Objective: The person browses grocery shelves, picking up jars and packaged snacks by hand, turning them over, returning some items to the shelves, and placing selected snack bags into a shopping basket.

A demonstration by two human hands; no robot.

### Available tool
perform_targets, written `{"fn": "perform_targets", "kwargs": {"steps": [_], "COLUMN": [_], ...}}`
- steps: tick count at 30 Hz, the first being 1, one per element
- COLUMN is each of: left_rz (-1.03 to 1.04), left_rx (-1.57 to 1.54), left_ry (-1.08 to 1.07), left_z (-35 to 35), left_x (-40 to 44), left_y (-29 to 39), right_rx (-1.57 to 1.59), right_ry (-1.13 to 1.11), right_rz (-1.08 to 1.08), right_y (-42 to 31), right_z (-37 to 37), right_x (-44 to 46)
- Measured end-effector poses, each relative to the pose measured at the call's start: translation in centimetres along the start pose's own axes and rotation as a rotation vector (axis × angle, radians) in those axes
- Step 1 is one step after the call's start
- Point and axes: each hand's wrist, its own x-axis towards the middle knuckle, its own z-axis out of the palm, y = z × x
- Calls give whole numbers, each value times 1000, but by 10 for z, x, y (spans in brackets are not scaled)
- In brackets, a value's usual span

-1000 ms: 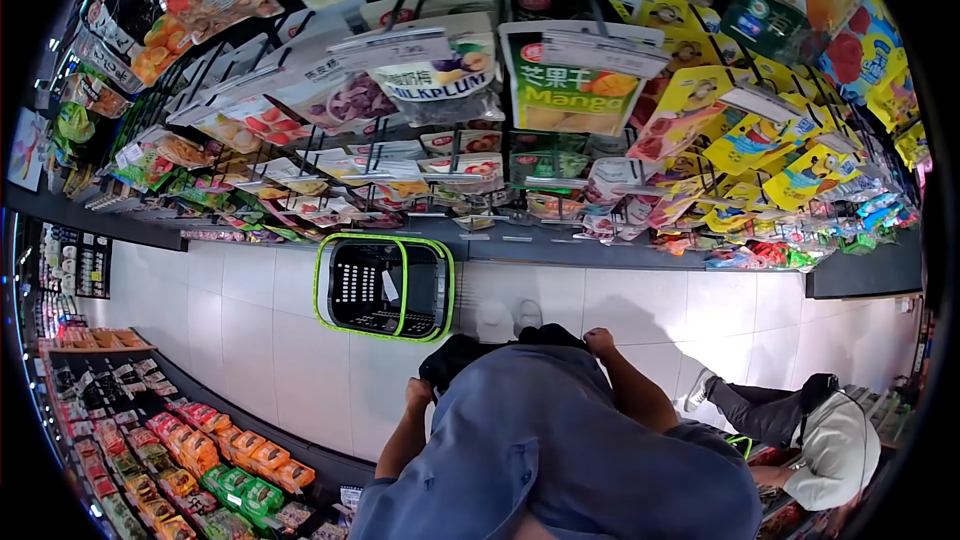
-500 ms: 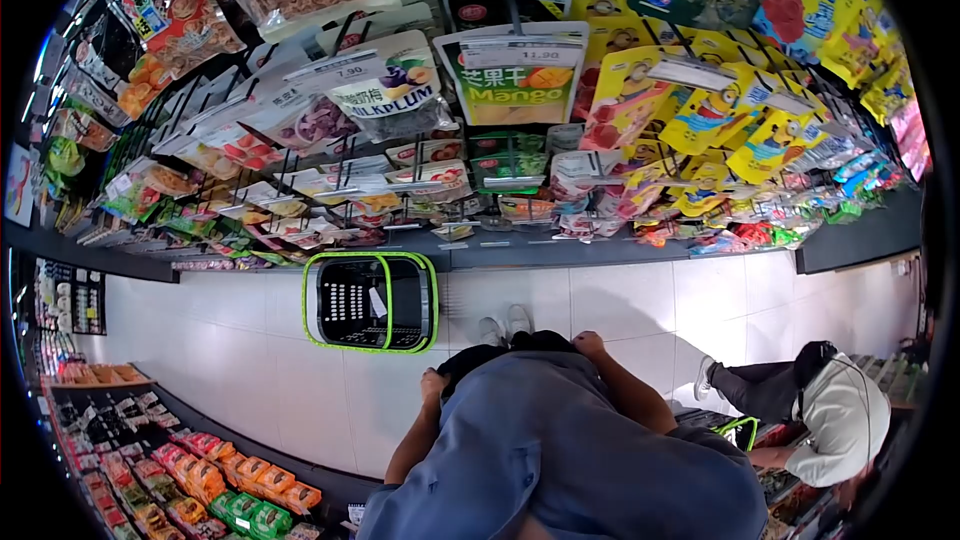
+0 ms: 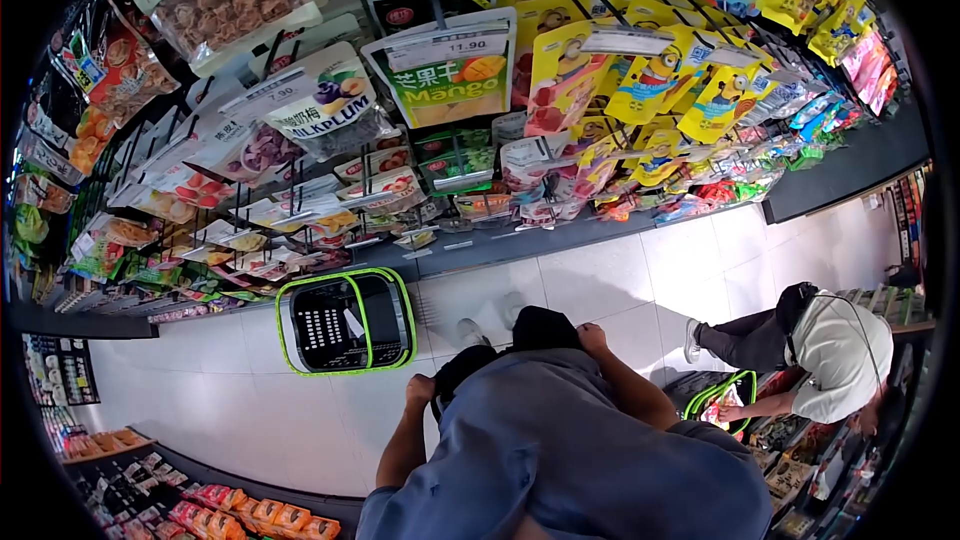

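Observation:
My left hand (image 3: 420, 390) is closed beside my dark trousers (image 3: 462, 368), against the left thigh. On the other side my right hand (image 3: 592, 339) is also closed, close to the right thigh. Whether either one grips the trouser cloth or anything else is hidden. A black shopping basket with a lime-green rim (image 3: 290, 325) stands on the floor ahead of my left hand, apart from it. Inside it lies a small white slip (image 3: 354, 323); I make out nothing else there.
A snack rack spans the front, with a mango bag (image 3: 450, 80), a milk plum bag (image 3: 325, 105) and yellow pouches (image 3: 650, 80). At right, a person in a light shirt (image 3: 840, 355) reaches into another green-rimmed basket (image 3: 690, 395). Orange packs (image 3: 275, 515) line the lower-left shelf.
My view has turned, so the rack tilts and shifts left. The other person's hand now shows at their basket with a red-and-white packet. My hands stay closed at my thighs.

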Motion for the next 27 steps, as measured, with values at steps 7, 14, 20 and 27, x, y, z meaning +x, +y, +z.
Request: {"fn": "perform_targets", "kwargs": {"steps": [7,14,20,27], "left_rz": [-283,168,-83,230], "left_rx": [-422,200,-612,-849], "left_ry": [184,189,483,702], "left_z": [2,-70,-190,-329], "left_x": [30,80,132,194], "left_y": [16,79,195,326], "right_rx": [56,-29,206,589], "right_ry": [-52,-117,-10,415], "right_rz": [127,-178,-309,-516], "right_y": [-20,19,5,-91], "right_z": [-41,-76,-100,-211], "right_x": [41,135,182,232]}}
